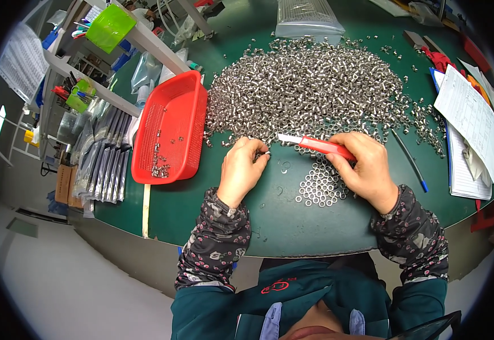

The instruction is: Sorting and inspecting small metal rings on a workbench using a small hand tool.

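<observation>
My right hand [366, 167] is closed round a red utility knife [325, 147], its pale blade pointing left toward my other hand. My left hand [242, 168] pinches at the near edge of a big heap of small metal rings [309, 85]; a small metal ring seems to sit at its fingertips, mostly hidden. Below the knife, a flat cluster of rings [319, 184] lies on the green table [292, 232]. Thin dark curled scraps [285, 166] are scattered between my hands.
Left of the heap stands a red plastic basket [197, 130] with a few metal pieces inside. A blue pen [411, 161] and a clipboard with papers [469, 107] lie at the right. Bagged parts [306, 17] sit behind the heap; wrapped packages [104, 153] are stacked far left.
</observation>
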A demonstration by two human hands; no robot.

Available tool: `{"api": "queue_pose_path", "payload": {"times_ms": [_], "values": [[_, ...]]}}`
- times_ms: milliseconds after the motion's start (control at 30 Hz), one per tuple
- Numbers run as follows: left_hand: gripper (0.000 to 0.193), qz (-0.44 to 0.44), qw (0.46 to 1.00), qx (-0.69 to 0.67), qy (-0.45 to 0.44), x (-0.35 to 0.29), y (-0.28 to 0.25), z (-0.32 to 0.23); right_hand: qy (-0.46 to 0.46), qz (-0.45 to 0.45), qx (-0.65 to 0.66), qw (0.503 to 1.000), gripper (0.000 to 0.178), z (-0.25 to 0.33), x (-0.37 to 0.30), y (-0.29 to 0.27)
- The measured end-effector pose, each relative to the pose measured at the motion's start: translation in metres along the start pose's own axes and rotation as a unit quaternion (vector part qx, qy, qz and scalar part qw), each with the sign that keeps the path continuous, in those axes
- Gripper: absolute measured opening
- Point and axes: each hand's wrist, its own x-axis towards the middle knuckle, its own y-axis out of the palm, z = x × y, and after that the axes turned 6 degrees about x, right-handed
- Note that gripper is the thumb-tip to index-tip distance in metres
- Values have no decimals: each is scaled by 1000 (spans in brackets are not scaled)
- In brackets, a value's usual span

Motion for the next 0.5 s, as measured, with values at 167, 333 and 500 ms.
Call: {"api": "queue_pose_path", "payload": {"times_ms": [167, 333, 500], "values": [[10, 131, 820, -538, -145, 4, -4, 3, 4, 11, 4, 1000, 17, 2, -1, 0], [13, 140, 775, -603, -129, 3, 0, -5, 11, 21, 14, 1000, 17, -1, -3, 1], [15, 124, 778, -604, -117, 2, 1, -3, 23, 35, 30, 999, 16, 1, -2, 2]]}}
